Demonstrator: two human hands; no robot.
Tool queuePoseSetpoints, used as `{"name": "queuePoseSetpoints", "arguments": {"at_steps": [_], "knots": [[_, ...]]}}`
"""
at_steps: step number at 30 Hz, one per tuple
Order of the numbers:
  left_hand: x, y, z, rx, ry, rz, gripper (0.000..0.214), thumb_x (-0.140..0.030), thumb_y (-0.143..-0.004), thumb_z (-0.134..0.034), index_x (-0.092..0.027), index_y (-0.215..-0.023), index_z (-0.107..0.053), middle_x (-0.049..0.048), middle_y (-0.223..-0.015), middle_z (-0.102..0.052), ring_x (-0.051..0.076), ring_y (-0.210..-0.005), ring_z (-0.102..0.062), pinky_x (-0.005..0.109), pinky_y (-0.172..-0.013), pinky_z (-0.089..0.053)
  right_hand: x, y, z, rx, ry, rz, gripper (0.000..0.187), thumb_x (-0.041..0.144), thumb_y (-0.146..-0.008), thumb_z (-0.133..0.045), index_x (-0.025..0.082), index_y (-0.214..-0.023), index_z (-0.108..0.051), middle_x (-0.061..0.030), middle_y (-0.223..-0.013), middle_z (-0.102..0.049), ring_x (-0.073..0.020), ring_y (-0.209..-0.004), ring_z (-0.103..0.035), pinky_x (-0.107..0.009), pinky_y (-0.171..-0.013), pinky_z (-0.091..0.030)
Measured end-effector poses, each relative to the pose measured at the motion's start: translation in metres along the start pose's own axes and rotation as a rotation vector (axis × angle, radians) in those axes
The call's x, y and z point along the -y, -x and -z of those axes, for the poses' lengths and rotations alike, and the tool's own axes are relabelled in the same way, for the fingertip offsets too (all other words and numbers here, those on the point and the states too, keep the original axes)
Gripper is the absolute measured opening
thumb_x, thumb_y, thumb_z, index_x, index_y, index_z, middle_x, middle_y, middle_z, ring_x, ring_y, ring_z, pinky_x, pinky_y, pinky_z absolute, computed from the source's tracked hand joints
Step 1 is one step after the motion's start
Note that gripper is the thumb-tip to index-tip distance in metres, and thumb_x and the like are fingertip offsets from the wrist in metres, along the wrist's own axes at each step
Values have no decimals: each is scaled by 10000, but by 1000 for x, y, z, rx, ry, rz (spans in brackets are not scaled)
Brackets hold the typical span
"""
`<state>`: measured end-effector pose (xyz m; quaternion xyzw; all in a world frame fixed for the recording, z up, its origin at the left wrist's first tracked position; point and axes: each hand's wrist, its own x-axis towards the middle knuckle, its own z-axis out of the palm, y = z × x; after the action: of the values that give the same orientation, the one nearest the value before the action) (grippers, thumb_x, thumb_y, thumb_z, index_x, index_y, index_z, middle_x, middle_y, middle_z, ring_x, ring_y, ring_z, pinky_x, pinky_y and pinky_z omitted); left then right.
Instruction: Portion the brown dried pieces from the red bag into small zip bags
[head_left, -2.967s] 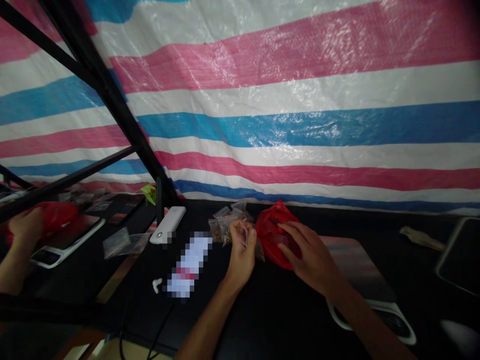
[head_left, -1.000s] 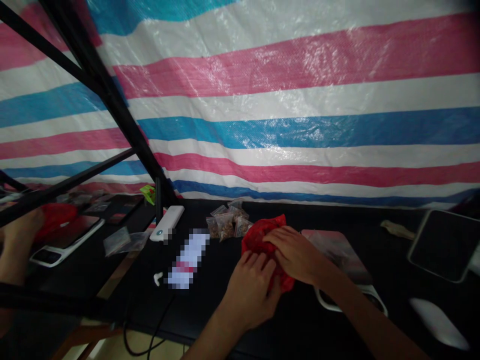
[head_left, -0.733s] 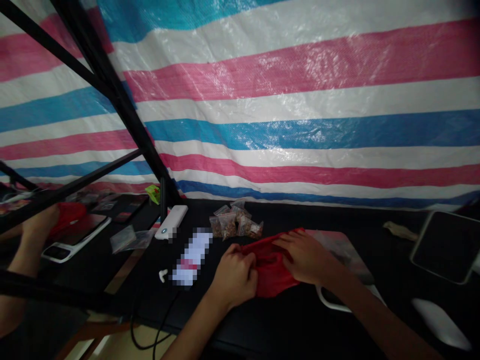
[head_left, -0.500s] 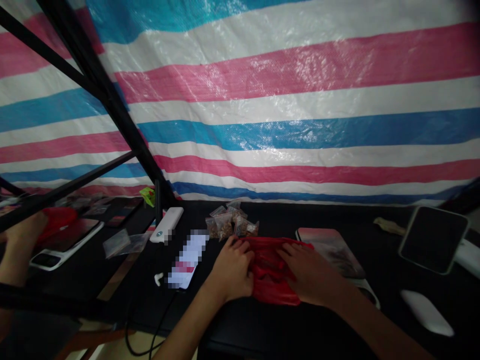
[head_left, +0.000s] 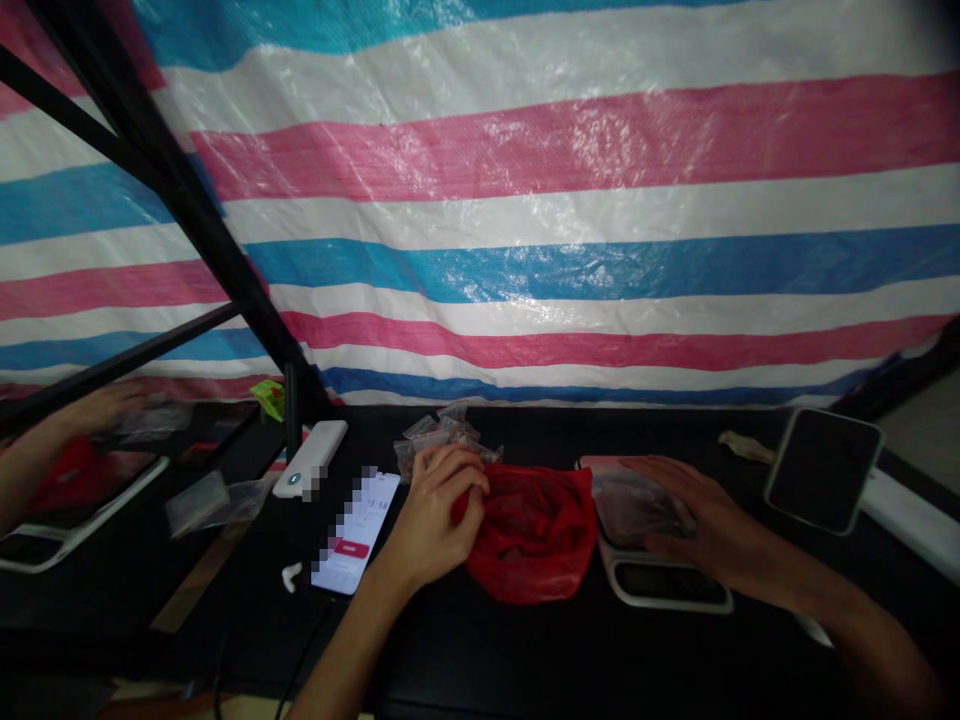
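A red plastic bag (head_left: 532, 540) lies on the black table with its mouth gaping upward. My left hand (head_left: 442, 515) is closed on the bag's left rim, fingers bent over it. To the right of the bag is a small digital scale (head_left: 626, 585) with a dark display at its front. Clear plastic (head_left: 637, 510), apparently small bags, rests on the scale's plate. Over that plate hovers or rests my right hand (head_left: 701, 520), fingers apart and thumb spread; whether it touches the plastic is unclear. Behind the left hand sits a pile of small zip bags (head_left: 454, 430) with brownish contents.
A lit phone (head_left: 360, 540), a white power bank (head_left: 311, 460) and an earbud (head_left: 291, 576) lie left. At right are a dark-screened device (head_left: 825, 470) and a white object partly under my right forearm. Beyond a black frame (head_left: 187, 235), another person's hand (head_left: 101, 410) works beside another scale.
My right hand has left the red bag and moved right over the scale. The bag's mouth has opened wider. The view has shifted slightly, and the neighbour's hand has moved.
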<state>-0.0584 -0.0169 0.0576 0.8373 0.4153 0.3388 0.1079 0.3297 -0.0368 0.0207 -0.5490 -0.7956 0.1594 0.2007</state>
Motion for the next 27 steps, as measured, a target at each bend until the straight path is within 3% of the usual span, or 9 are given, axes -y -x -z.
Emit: {"name": "queuePoseSetpoints", "arguments": {"at_steps": [3, 6, 13, 18, 21, 22, 25, 27], "knots": [[4, -16, -4, -78, 25, 4, 199, -124, -971, -463, -218, -924, -632, 29, -1016, -691, 202, -1077, -605, 409, -1018, -385, -6, 3, -11, 7, 31, -15, 815, 415, -773, -794, 340, -1521, -480, -95, -1566, -506, -355, -1445, -458, -592, -1178, -380], [11, -31, -15, -83, 36, 21, 226, -143, -991, -440, -211, -901, -636, 30, -959, -697, 198, -1004, -625, 401, -981, -411, -12, 3, -19, 12, 60, -64, 784, 424, -769, -792, 336, -1498, -517, -102, -1567, -506, -375, -1449, -447, -624, -1165, -374], [34, -39, -41, 59, 208, 25, 217, -149, -971, -460, -201, -879, -649, 34, -901, -689, 179, -878, -647, 326, -848, -482, -14, -1, -18, 31, -2, -91, 568, 456, -823, -757, 313, -1361, -649, -104, -1402, -646, -365, -1303, -586, -594, -1115, -436], [32, -23, -53, -3, 376, 54, 218, -190, -996, -444, -187, -881, -629, 47, -883, -658, 169, -852, -636, 306, -809, -495, 22, -13, 2, -72, -191, -51, 467, 397, -935, -648, 264, -1382, -612, -103, -1282, -685, -291, -1163, -662, -443, -1006, -534], [26, -16, -56, 40, 385, 33, 167, -232, -986, -478, -187, -1000, -639, 69, -949, -662, 185, -876, -640, 327, -828, -518, 55, -30, 8, -85, -219, 8, 463, 347, -958, -613, 280, -1415, -576, -103, -1281, -671, -261, -1110, -667, -397, -949, -545], [26, -15, -56, 53, 368, 20, 191, -258, -969, -516, -189, -1101, -635, 86, -1028, -666, 201, -925, -646, 345, -857, -527, 65, -38, 6, -56, -207, 55, 462, 321, -956, -609, 298, -1416, -574, -96, -1322, -655, -264, -1160, -646, -408, -986, -527], [27, -14, -52, 61, 288, -29, 587, -365, -884, -659, -210, -1426, -494, 144, -1360, -577, 283, -1213, -588, 438, -1038, -493, 91, -62, -10, 67, -49, 130, 518, 253, -906, -650, 352, -1411, -589, -64, -1389, -641, -310, -1327, -545, -511, -1142, -392], [28, -16, -50, 102, 252, -52, 680, -419, -854, -706, -220, -1459, -470, 144, -1407, -557, 304, -1287, -550, 462, -1101, -456, 103, -75, -25, 213, 20, 177, 577, 139, -855, -620, 332, -1398, -604, -70, -1368, -655, -309, -1293, -568, -522, -1139, -380]]}}
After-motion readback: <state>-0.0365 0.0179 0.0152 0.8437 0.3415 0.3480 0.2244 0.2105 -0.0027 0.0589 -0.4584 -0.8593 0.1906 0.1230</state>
